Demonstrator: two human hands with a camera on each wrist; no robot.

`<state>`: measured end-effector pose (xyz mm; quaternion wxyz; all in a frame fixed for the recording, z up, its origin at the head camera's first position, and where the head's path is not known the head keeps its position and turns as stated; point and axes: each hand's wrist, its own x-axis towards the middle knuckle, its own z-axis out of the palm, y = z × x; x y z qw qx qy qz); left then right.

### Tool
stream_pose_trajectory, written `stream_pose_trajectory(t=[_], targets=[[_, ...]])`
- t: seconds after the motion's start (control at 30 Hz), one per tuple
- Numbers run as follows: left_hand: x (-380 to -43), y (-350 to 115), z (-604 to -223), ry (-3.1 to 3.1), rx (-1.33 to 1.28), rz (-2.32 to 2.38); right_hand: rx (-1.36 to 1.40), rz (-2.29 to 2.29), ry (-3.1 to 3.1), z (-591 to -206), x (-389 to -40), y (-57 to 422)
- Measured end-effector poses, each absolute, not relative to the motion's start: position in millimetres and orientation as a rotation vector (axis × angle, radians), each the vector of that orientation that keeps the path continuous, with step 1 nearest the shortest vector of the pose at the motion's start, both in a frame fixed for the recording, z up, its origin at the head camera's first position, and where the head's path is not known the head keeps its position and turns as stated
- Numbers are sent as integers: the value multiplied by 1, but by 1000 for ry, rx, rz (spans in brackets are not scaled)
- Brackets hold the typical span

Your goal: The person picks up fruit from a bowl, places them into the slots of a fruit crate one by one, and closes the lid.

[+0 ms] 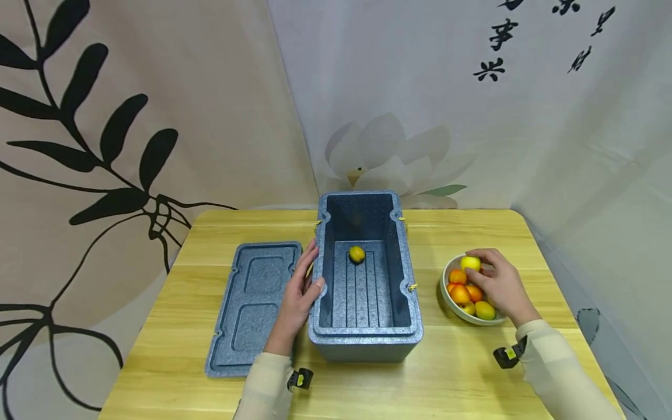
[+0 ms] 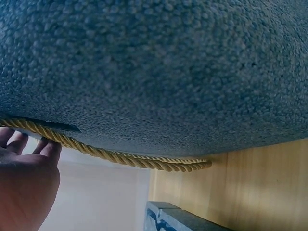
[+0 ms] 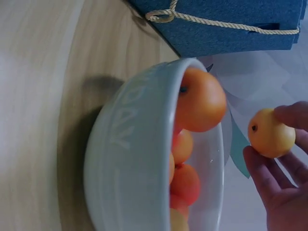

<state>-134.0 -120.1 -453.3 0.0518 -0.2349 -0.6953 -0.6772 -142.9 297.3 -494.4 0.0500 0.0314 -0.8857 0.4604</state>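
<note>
from here i see the right hand (image 1: 496,283) pinching a round yellow fruit (image 1: 470,264); only the right wrist view shows it clear of the glossy white bowl's (image 3: 132,159) rim. bare pale wood (image 1: 430,344) separates bowl from open blue-grey foam box (image 1: 364,331), whose left edge the left hand (image 1: 298,297) touches, fingers extended.

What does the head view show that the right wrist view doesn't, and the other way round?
Only the head view: the left hand at the box's side, the loose lid, and the single yellow fruit inside the box.

Only the right wrist view: raised lettering on the bowl's outer wall.

Both: the right hand holding a yellowish fruit, the bowl with more fruit, and part of the box's outside.
</note>
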Motion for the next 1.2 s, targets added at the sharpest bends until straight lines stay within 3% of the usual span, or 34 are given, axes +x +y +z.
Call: stream_pose_trajectory(t=[0.57,1.2], targets=[[-147,-121,-487,-2060,-780,-2065,70,1346,-2582,-470,-150,287],[-147,-125,-482,-2084,-789,-2038,235,1349,-2545,-439,-170,268]])
